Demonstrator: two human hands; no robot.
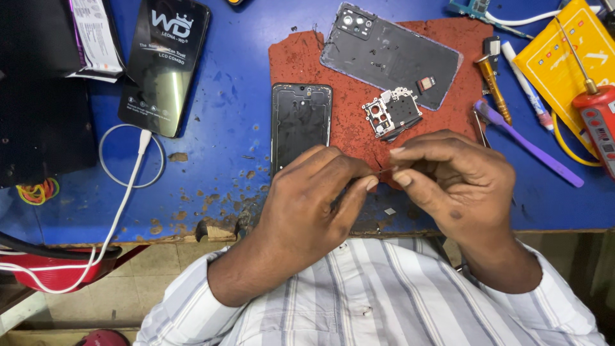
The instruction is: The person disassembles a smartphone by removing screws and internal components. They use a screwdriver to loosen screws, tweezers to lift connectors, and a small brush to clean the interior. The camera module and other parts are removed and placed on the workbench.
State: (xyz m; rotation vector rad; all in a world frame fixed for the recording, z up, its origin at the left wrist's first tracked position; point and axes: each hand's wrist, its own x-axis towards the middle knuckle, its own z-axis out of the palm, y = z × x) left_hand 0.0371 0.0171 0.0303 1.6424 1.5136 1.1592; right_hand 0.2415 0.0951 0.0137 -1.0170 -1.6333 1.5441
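Both hands meet right over the front edge of the blue workbench (218, 128). The left hand (307, 198) is curled mostly closed, thumb and forefinger pinched together, and the right hand (448, 179) is pinched the same way facing it. Between the fingertips there's a tiny thin part (384, 170), too small to make out properly. Looks like both hands have a grip on it, though I can't tell which one is really holding it.

Just behind the left hand lies a phone frame (301, 122), screen side down, half on the blue top and half on the worn red mat (301, 61). Further back on the mat sits the phone's grey back cover (391, 54), inside facing up, with a small metal camera bracket (392, 113) right beside its lower edge.

Off to the right: purple plastic pry tool (532, 147), a brass-handled screwdriver (494, 86), a white pen (526, 86), a red screwdriver (599, 122) lying near a yellow card (564, 51).

On the left, a black glossy screen box (165, 64) lies flat and closed, so can't see what's in it. A white cable (125, 186) loops next to it and runs off the bench edge. Some rubber bands (38, 191) sit at the far left.
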